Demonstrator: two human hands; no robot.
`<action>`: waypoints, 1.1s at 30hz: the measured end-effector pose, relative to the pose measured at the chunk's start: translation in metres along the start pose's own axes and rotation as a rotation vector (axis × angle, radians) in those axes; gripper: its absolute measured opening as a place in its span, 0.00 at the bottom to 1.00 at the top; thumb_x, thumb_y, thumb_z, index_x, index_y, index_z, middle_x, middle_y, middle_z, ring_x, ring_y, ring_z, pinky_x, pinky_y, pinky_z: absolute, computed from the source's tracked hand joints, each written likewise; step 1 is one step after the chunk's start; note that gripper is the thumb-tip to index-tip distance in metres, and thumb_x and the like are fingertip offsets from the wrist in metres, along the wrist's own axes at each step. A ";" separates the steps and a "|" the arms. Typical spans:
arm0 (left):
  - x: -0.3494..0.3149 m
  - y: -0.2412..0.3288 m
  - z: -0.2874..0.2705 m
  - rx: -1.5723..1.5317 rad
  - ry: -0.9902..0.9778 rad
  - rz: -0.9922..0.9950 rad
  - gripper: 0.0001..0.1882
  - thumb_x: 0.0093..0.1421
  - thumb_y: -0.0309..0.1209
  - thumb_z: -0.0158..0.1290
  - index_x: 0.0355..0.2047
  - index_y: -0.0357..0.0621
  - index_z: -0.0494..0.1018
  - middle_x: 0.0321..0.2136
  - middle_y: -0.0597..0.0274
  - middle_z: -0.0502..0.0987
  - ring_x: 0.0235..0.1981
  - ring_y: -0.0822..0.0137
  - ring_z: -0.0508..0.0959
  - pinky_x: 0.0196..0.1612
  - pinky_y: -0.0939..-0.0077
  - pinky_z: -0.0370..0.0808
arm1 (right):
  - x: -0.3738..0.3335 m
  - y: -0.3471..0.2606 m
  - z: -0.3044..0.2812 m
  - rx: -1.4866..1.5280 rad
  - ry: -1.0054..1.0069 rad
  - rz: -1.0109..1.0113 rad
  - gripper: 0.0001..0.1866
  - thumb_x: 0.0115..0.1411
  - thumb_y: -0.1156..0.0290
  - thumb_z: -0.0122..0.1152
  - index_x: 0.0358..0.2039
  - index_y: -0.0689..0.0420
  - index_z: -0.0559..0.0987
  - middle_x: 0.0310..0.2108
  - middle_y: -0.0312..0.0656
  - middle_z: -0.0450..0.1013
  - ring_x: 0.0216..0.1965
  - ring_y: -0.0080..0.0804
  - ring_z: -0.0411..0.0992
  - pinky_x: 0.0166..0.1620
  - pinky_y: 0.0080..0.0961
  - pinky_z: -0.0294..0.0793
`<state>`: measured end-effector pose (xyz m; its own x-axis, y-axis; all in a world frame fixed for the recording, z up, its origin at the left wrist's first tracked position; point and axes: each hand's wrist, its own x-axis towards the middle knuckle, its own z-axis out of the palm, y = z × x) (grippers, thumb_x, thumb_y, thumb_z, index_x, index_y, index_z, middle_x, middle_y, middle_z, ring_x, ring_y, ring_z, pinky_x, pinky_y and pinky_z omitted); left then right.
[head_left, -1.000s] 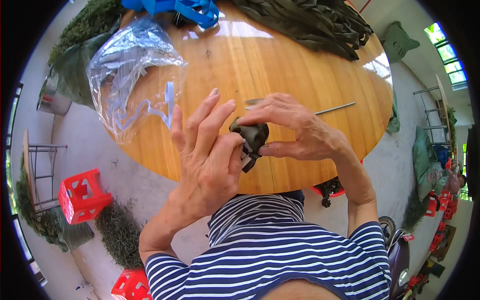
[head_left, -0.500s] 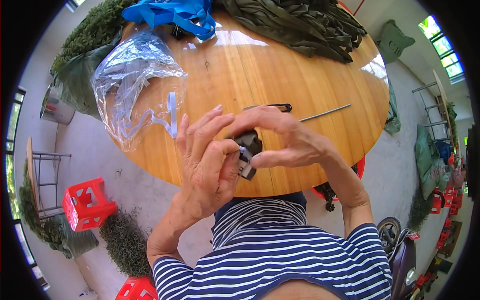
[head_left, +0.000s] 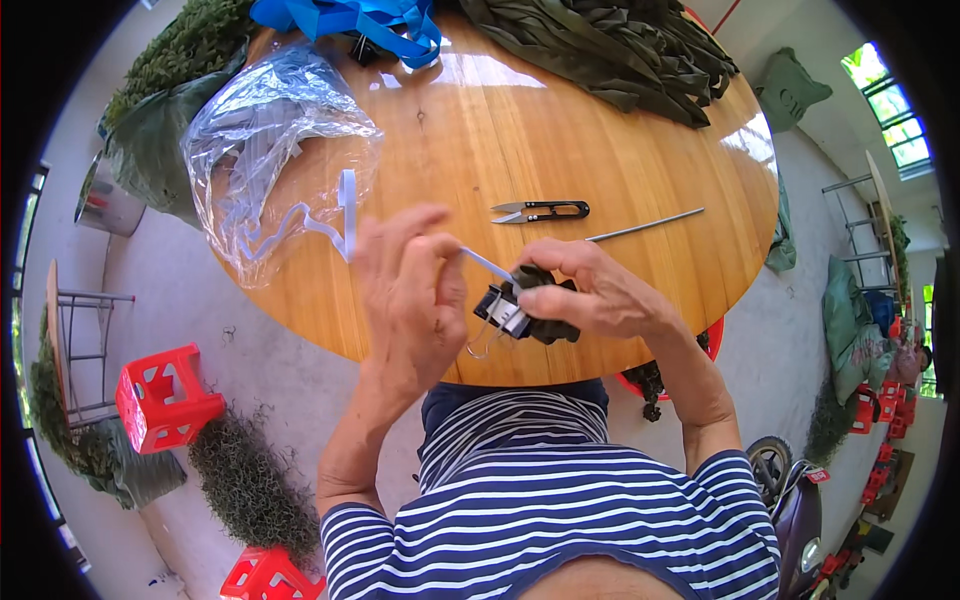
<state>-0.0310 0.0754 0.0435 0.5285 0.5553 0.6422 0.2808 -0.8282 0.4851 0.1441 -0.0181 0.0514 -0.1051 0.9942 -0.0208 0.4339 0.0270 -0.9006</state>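
My left hand [head_left: 408, 290], partly blurred, pinches the end of a narrow pale strip [head_left: 487, 263] between thumb and forefinger. The strip runs taut to a small bundle of dark green fabric [head_left: 552, 328]. My right hand [head_left: 610, 298] grips that bundle, its thumb lying on top. A black binder clip [head_left: 489, 301] with wire handles sits at the bundle's left side, beside a white piece [head_left: 510, 318]. Beyond my hands, black thread snips [head_left: 560, 210] lie with blades pointing left. A thin metal rod [head_left: 650, 224] rests on the table near my right hand.
The round wooden table [head_left: 600, 160] carries a clear plastic bag [head_left: 270, 130] with a pale ribbon [head_left: 347, 200], a blue bag [head_left: 350, 18] and a heap of dark green fabric [head_left: 620, 55]. A red stool [head_left: 165, 400] stands on the floor at left.
My hands have moved apart, and the pale strip now stretches between them. The bundle has turned, bringing the binder clip into clearer view. The snips are now uncovered.
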 end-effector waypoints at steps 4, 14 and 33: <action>-0.003 0.008 0.005 -0.690 -0.162 -0.359 0.03 0.54 0.22 0.49 0.29 0.36 0.67 0.36 0.56 0.70 0.38 0.66 0.71 0.42 0.78 0.67 | 0.007 -0.002 0.005 0.473 0.001 0.210 0.13 0.53 0.63 0.49 0.31 0.60 0.74 0.23 0.31 0.67 0.26 0.14 0.63 0.30 0.14 0.63; -0.011 -0.001 0.013 -1.237 -0.294 -0.563 0.12 0.59 0.28 0.47 0.40 0.34 0.72 0.45 0.56 0.68 0.47 0.70 0.67 0.48 0.79 0.65 | 0.004 0.003 0.011 0.836 -0.027 0.290 0.13 0.52 0.65 0.50 0.33 0.60 0.75 0.26 0.31 0.71 0.26 0.12 0.67 0.31 0.09 0.66; -0.012 0.003 0.039 -1.252 0.039 -1.036 0.08 0.56 0.30 0.52 0.28 0.37 0.73 0.22 0.67 0.74 0.21 0.82 0.70 0.25 0.89 0.66 | -0.001 0.000 0.046 -0.764 0.467 -0.498 0.32 0.35 0.69 0.69 0.46 0.50 0.71 0.45 0.38 0.64 0.46 0.36 0.64 0.48 0.28 0.64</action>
<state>-0.0056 0.0629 0.0145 0.5136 0.8225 -0.2442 -0.3183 0.4469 0.8360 0.1033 -0.0239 0.0314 -0.1413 0.7891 0.5978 0.9077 0.3443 -0.2399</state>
